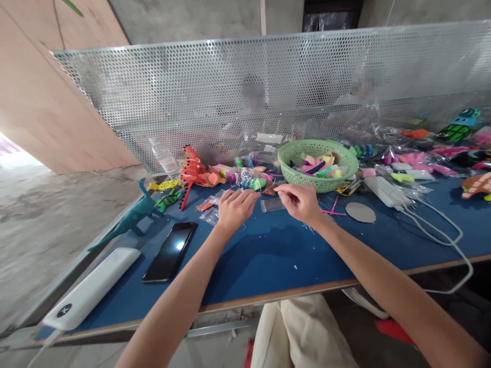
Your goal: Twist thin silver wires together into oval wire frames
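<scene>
My left hand (237, 207) is closed in a pinch above the middle of the blue table. Facing it, my right hand (301, 201) is also closed, thumb and forefinger together. A thin pale strand (273, 183) curves between the two sets of fingertips; whether it is thread or wire is too fine to tell. Just behind the hands lie bagged soft, colourful pieces (255, 182). A small clear packet (272, 205) rests on the table between the hands. Pink sticks (334, 208) and a grey oval disc (360, 212) lie right of my right hand.
A green basket (286, 162) of colourful pieces stands behind my right hand. At left are a teal long-necked dinosaur (132, 217), red dinosaur (192, 171), phone (170, 251), white power bank (94, 287) and bottle (164, 157). A white charger (383, 191) trails cables; perforated metal (192, 87) stands behind.
</scene>
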`<state>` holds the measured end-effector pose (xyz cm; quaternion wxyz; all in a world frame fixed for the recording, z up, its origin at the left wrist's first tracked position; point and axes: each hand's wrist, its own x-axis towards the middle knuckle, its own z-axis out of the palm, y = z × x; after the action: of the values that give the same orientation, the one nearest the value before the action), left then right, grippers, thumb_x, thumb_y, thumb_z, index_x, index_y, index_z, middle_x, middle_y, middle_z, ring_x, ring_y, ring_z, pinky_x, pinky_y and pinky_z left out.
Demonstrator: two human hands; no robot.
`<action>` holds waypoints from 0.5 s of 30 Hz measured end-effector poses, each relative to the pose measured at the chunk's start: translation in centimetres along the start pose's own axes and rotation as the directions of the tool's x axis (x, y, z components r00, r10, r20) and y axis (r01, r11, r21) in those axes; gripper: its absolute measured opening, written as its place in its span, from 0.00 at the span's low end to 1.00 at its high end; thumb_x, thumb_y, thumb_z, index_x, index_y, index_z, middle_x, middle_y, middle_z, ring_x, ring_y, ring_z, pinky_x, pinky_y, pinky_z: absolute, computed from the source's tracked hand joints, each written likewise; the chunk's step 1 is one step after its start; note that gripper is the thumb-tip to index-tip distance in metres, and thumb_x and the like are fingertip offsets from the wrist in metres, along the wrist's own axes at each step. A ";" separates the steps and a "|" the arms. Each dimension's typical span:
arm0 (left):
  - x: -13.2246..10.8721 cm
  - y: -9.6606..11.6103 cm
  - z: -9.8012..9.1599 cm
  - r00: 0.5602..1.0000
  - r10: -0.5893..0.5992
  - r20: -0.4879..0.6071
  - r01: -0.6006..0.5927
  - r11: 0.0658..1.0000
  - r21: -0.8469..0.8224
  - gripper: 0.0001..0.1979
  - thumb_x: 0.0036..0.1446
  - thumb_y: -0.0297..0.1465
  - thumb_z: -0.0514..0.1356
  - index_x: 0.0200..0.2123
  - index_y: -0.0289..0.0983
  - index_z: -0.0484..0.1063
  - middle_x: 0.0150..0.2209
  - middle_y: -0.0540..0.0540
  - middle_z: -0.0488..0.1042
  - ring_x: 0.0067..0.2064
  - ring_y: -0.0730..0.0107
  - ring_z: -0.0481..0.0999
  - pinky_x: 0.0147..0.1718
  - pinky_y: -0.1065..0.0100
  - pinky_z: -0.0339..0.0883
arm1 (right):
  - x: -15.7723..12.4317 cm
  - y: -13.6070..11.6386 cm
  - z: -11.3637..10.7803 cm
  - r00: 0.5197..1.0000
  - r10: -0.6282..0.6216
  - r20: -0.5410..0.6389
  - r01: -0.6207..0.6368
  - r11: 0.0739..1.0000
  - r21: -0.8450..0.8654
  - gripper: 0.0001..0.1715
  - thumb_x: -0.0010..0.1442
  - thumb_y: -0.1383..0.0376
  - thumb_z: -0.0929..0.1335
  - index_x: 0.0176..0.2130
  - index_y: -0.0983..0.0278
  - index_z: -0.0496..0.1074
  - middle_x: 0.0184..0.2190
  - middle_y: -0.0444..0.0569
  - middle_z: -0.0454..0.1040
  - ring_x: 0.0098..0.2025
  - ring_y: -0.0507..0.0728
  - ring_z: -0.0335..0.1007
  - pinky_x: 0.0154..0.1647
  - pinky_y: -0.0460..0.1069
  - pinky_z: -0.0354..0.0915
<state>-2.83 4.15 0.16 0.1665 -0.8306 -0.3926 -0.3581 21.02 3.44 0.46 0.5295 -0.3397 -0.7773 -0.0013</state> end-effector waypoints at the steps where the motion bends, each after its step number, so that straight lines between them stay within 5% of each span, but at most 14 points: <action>1: 0.0 0.0 0.1 1.000 0.019 0.012 -0.019 1.000 0.016 0.09 0.66 0.32 0.58 0.42 0.45 0.79 0.43 0.45 0.82 0.38 0.64 0.78 0.40 0.62 0.59 | 0.0 -0.1 0.0 0.995 -0.013 0.099 0.017 0.999 -0.044 0.18 0.69 0.58 0.62 0.50 0.60 0.76 0.22 0.43 0.74 0.22 0.51 0.64 0.28 0.47 0.61; 6: 0.2 0.8 0.4 0.992 0.090 0.085 -0.092 0.995 0.025 0.10 0.65 0.28 0.57 0.41 0.45 0.78 0.41 0.44 0.81 0.39 0.63 0.77 0.39 0.62 0.61 | 0.0 -0.5 0.9 0.921 0.063 0.385 0.103 0.913 -0.396 0.30 0.70 0.60 0.59 0.68 0.64 0.59 0.18 0.45 0.74 0.18 0.53 0.64 0.23 0.48 0.52; 15: 0.1 0.9 0.5 0.969 0.154 0.191 -0.177 0.978 0.106 0.12 0.65 0.27 0.55 0.44 0.45 0.76 0.43 0.44 0.80 0.40 0.62 0.75 0.37 0.61 0.59 | 0.0 -0.8 1.3 0.898 0.163 0.410 0.103 0.826 -0.555 0.27 0.71 0.58 0.58 0.65 0.60 0.64 0.23 0.51 0.79 0.23 0.57 0.73 0.27 0.48 0.54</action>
<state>-1.90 3.88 -0.12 0.2100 -0.8780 -0.3566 -0.2406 19.53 3.27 0.24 0.2159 -0.4843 -0.8353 -0.1453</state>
